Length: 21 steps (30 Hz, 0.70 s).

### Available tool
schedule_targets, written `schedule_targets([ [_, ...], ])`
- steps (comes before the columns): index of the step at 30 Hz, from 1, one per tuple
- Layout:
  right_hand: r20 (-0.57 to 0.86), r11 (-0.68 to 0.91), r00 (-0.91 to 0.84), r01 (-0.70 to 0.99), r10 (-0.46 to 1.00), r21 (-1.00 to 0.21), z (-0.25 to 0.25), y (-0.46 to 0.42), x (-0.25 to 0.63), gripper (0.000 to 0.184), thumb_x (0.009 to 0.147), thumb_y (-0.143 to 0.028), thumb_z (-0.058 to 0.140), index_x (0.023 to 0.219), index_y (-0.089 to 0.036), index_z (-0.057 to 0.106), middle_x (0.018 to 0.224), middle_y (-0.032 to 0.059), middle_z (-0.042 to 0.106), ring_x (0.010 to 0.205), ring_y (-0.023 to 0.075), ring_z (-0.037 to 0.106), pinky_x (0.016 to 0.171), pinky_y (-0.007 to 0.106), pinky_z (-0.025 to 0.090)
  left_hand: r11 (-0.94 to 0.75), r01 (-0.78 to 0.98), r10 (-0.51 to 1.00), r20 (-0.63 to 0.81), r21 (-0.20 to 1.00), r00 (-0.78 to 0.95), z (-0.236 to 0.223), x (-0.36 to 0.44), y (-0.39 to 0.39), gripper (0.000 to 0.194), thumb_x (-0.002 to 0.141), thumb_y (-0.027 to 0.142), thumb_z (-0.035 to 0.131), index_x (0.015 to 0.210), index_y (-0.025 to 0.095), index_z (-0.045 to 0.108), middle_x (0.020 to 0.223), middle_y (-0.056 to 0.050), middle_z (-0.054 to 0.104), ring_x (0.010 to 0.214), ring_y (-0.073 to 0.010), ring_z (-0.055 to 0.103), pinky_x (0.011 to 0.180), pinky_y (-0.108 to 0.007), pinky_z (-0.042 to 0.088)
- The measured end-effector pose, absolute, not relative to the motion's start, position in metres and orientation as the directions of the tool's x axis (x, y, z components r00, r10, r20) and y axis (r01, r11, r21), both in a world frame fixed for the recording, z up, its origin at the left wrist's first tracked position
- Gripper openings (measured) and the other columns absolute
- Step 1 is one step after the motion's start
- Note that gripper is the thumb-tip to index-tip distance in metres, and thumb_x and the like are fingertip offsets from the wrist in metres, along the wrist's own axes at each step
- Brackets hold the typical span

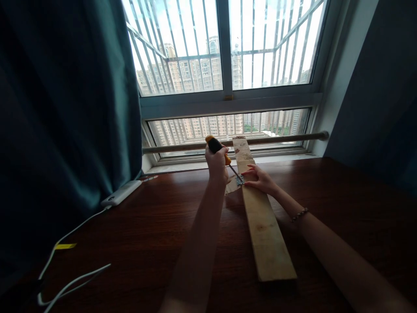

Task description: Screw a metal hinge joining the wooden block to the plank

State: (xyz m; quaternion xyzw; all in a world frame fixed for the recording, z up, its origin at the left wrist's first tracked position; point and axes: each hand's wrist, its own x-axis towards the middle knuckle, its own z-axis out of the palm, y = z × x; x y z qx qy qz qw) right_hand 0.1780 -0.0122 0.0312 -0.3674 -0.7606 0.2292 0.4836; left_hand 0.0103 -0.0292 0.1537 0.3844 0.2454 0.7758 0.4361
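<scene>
My left hand point(216, 161) is wrapped round the black and yellow handle of a screwdriver point(215, 144). Its shaft slants down to the right, with the tip at a small metal hinge point(240, 180). The hinge lies over the edge of a long wooden plank point(267, 230), where a short wooden piece point(232, 186) meets it from the left. Thumb and fingertips of my right hand point(260, 179) close in on the hinge's right side, resting on the plank. Whether a screw sits under the tip is too small to see.
The plank lies lengthwise on a dark brown wooden table point(146, 243), its far end near a metal rail point(286, 138) before the window. At left are a white power strip point(122, 193), a white cable point(76, 232), a yellow strip point(66, 246) and a dark curtain point(107, 108).
</scene>
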Motion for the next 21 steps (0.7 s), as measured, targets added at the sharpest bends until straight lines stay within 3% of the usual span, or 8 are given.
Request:
schedule_targets([
  [21, 0.557, 0.607, -0.244, 0.380, 0.794, -0.698, 0.0332, -0.0136, 0.1778, 0.064, 0.064, -0.030, 0.073, 0.117, -0.021, 0.039, 0.105, 0.0072, 0.066, 0.104, 0.0222, 0.059, 0.097, 0.044, 0.039, -0.490, -0.494, 0.871, 0.427, 0.718, -0.244, 0.1567, 0.0129, -0.0363, 0.023, 0.052, 0.006, 0.058, 0.069, 0.017, 0.047, 0.064, 0.004, 0.048, 0.055, -0.0057, 0.047, 0.054, -0.019, 0.037],
])
